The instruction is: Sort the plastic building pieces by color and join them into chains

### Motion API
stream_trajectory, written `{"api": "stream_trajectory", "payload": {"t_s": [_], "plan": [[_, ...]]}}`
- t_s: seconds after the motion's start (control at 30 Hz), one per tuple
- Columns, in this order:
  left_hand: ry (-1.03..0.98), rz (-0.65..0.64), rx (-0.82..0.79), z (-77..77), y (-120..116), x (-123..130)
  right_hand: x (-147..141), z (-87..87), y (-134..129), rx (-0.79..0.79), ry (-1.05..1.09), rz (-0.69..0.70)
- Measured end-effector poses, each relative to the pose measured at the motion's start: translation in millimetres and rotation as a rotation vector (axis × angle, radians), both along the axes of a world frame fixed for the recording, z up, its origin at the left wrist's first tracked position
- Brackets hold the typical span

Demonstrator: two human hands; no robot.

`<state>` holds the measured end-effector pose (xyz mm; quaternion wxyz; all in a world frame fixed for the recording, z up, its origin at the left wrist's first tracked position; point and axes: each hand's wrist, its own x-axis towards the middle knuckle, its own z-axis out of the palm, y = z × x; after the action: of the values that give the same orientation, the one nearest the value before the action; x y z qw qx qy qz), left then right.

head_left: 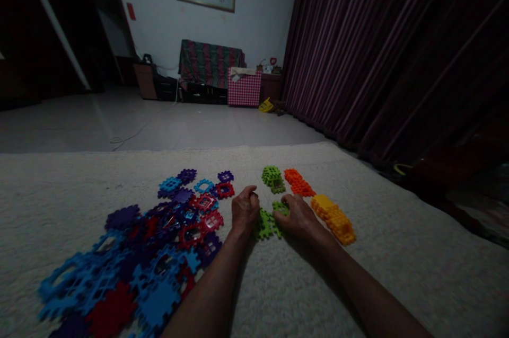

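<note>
My left hand (245,210) is closed, with its fingers curled. It rests against the left edge of some green interlocking plastic tiles (262,225) lying on the pale mat; whatever it may hold is hidden. My right hand (301,216) pinches another green tile (280,207) between thumb and fingers, just right of the first ones. Beyond both hands sits a small stack of green tiles (272,176). An orange row of tiles (298,183) and a yellow row of tiles (333,218) lie to the right of the hands.
A wide loose pile of blue, purple and red tiles (159,301) spreads on the mat (318,295) to the left. Past the mat are a tiled floor (191,126), a low cabinet under a checked cloth (244,89), and a dark curtain (338,52) along the right.
</note>
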<state>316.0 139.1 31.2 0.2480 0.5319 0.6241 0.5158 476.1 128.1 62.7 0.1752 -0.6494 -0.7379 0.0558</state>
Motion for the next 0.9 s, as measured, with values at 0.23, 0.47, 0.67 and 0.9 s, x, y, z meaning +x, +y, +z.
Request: {"api": "stream_trajectory", "payload": {"t_s": [0.23, 0.47, 0.67, 0.9], "plan": [[0.026, 0.014, -0.006, 2.3, -1, 1, 5, -15.2, 26, 0.286, 0.260, 0.054], [0.022, 0.013, 0.015, 1.5, 0, 1, 3, -32.3, 51, 0.540, 0.273, 0.173], [0.047, 0.014, 0.005, 3.2, -2, 0, 2, -36.6, 56, 0.514, 0.300, 0.167], [0.013, 0.014, 0.008, 3.4, -2, 1, 0, -32.7, 53, 0.444, 0.302, 0.140]]}}
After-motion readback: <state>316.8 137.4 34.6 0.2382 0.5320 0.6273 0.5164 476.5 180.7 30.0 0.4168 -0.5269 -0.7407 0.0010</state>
